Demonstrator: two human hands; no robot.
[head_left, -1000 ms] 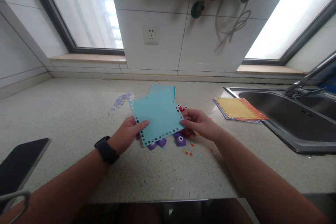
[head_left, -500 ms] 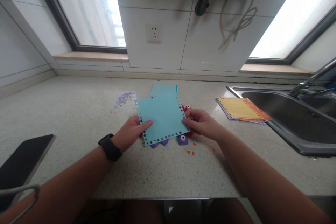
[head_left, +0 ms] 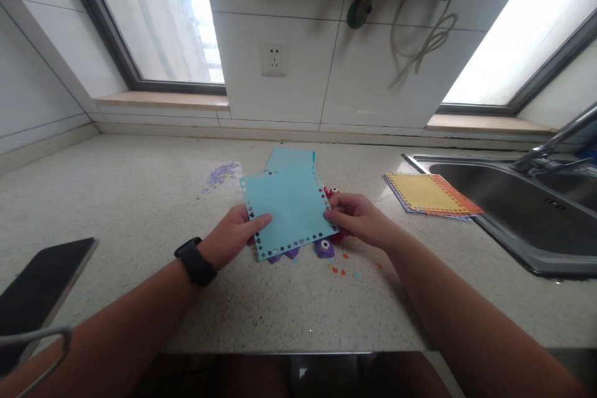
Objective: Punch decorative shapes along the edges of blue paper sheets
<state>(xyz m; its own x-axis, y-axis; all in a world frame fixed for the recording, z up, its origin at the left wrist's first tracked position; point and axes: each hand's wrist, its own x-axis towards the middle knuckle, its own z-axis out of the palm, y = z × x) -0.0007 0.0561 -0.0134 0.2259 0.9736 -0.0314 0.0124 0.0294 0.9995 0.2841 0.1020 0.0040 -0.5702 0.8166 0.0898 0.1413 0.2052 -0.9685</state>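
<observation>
One blue paper point(head_left: 293, 208) is being pinched narrowly at opposite edges by the left hand point(head_left: 232, 233) and right hand point(head_left: 361, 219).

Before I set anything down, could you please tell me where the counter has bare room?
The counter is bare between the black slab and the purple scatter, and between the purple blocks and its front edge. Crowding surrounds the blue sheet: left hand, right hand and coloured scraps.
</observation>
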